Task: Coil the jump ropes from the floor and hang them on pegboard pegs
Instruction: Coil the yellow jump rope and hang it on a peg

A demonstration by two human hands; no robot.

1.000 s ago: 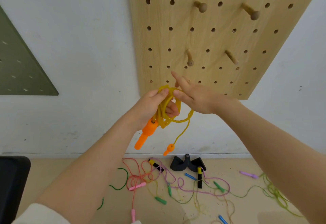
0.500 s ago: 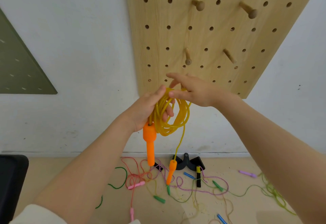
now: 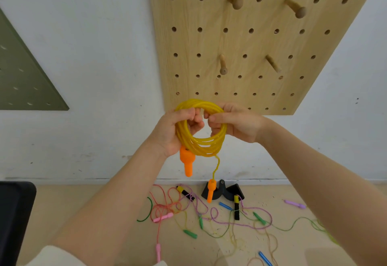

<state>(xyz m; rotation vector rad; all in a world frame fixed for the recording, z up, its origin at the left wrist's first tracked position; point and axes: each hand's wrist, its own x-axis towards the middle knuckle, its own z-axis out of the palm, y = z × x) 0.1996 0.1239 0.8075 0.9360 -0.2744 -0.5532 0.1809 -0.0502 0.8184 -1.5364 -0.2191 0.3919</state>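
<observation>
A yellow jump rope (image 3: 202,144) with orange handles is wound into a round coil that I hold in front of me, just below the wooden pegboard (image 3: 240,41). My left hand (image 3: 174,133) grips the coil's left side, with one orange handle (image 3: 187,161) sticking down from it. My right hand (image 3: 237,124) grips the coil's right side. The other orange handle (image 3: 210,190) dangles on a short length of rope. Bare wooden pegs stick out of the board: the nearest one (image 3: 223,64), a second peg (image 3: 273,63) to its right, and two higher up.
Several more jump ropes lie tangled on the floor by the wall: a pink one (image 3: 162,213), a purple one (image 3: 240,217) with black-yellow handles, green ones (image 3: 297,224). A black object (image 3: 225,190) sits against the skirting. A grey-green panel (image 3: 23,73) hangs left. A dark object (image 3: 14,219) is at lower left.
The loose loops have been gathered into one tidy round coil. My right hand went from pinching with fingers spread to a full grip on the coil's right side. The handles hang lower.
</observation>
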